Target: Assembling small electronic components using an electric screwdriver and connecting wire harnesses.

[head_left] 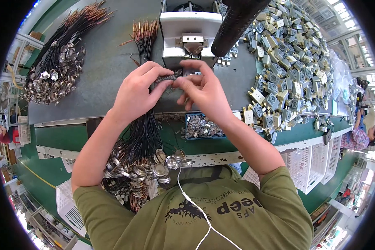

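Observation:
Over the bench, in front of a small grey and white press point(191, 39), my two hands come together. My left hand point(139, 85) pinches a dark coil spring point(166, 78) between thumb and forefinger. Beside its right end is my right hand point(202, 89), fingers apart, with the thumb tip close to or touching the spring. Whether a small part sits at that thumb cannot be made out. Below my left hand runs a bundle of black wires point(143, 129) with copper-coloured far ends. Round metal caps point(158, 168) hang at its near end, over the bench edge.
A blue tray point(204, 137) of small metal parts stands near my right wrist. Right of it spreads a large heap of grey and cream switch blocks point(279, 71). Another capped wire bundle point(54, 66) lies far left. A thick black tube point(239, 25) hangs beside the press.

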`<state>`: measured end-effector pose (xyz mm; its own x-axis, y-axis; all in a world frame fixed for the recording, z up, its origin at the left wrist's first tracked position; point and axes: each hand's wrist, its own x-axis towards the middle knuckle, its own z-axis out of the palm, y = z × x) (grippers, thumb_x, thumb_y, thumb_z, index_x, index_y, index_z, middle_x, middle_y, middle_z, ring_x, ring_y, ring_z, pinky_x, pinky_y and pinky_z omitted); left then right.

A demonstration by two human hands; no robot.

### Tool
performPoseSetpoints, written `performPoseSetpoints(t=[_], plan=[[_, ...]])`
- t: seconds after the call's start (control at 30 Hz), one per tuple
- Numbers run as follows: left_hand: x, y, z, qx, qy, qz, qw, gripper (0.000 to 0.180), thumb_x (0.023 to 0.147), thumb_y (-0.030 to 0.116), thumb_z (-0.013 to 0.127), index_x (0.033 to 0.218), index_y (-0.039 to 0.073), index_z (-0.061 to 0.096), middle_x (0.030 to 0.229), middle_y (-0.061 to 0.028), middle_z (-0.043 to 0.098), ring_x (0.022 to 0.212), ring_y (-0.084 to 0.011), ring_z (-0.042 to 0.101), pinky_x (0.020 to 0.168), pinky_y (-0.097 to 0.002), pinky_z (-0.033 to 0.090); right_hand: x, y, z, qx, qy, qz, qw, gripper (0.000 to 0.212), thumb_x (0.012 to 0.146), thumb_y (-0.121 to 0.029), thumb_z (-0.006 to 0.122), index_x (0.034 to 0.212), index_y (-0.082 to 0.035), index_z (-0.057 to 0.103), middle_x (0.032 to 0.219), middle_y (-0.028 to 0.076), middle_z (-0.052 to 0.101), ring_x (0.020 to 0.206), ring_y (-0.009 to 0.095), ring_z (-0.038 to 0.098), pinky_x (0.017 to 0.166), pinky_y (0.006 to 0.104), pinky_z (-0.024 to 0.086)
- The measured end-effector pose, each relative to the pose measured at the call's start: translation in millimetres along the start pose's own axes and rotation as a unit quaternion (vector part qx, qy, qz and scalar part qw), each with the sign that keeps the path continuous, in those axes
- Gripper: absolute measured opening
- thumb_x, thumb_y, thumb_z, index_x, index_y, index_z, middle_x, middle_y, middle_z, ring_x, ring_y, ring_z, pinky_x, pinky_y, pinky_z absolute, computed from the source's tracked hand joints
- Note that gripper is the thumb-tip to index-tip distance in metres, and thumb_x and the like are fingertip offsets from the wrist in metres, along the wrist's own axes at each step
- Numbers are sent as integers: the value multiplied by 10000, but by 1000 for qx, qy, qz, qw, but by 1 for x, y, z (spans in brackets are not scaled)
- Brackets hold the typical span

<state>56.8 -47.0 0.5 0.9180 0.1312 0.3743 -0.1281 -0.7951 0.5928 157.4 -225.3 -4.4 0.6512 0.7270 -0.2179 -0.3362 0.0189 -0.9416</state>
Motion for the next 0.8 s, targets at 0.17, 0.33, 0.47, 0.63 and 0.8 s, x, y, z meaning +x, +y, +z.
performPoseSetpoints(t=[0.17,0.33,0.47,0.63,0.8], plan=[[-1,0,0,-3,-16,-13,1000,178,895,124,752,1040,27,715,1001,-101,688,900,-305,685,791,-390,550,10,13,-6,-189,-24,-88,978,225,1017,-101,655,1231,-38,626,979,20,679,803,64,610,651,237,506],[1,-1,1,-16,-19,-16,1000,172,911,124,740,1041,17,709,998,-108,685,906,-311,682,799,-392,547,13,12,-10,-224,-37,-161,961,182,1012,-80,657,1182,-16,639,1000,27,693,838,75,621,740,249,514],[-2,1,0,-34,-24,-25,999,172,925,122,727,1062,19,714,999,-114,683,917,-310,677,804,-393,544,13,10,-13,-271,-53,-176,945,183,1018,-49,639,1196,-7,625,1016,36,703,874,74,631,774,251,521],[1,-1,1,-46,-27,-25,998,185,927,121,729,1093,39,731,986,-114,683,906,-297,671,803,-378,543,11,14,-11,-256,-38,-147,955,177,1029,-78,641,1191,-14,611,998,34,699,855,70,614,768,252,516],[1,1,-2,-64,-22,-27,997,211,915,96,739,1122,53,741,973,-107,685,877,-277,669,787,-363,545,9,10,-15,-220,-56,-103,968,169,1056,-112,606,1194,-19,581,977,36,695,837,72,604,759,254,512]])
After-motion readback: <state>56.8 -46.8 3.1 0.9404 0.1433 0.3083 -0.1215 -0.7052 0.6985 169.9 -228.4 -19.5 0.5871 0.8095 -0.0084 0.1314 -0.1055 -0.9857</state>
